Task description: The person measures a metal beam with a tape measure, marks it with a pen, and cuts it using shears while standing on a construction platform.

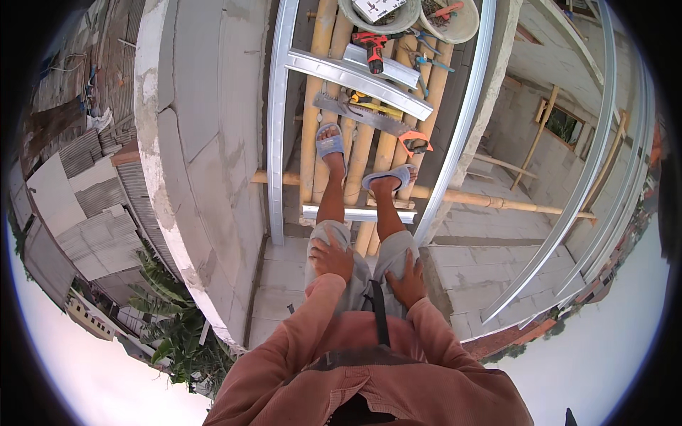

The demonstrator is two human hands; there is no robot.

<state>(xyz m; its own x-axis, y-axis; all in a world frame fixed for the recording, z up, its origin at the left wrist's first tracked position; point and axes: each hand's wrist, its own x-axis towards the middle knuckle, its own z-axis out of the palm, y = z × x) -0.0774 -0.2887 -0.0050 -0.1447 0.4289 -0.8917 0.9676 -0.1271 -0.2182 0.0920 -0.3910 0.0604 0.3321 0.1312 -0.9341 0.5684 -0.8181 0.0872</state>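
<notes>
My left hand (331,257) lies on my left thigh, over the light grey shorts (361,270), its fingers spread and nothing in it. On the other thigh rests my right hand (408,281), likewise with fingers stretched out and no object in it. My feet, in grey-blue sandals (389,177), stand on a platform of bamboo poles (353,167). Beyond them lies a hand saw (366,118) with an orange handle. Near it are a yellow-and-black tool (361,98), a metal channel piece (361,82) and a red-and-black cordless drill (373,51).
Two buckets, a grey one (348,8) and a pale one (474,25) holding tools, stand at the platform's far end beside pliers (430,62). Long metal channels (462,128) flank the platform. A block wall (206,142) drops toward rusty roofs (85,149) at left; rooms lie below right.
</notes>
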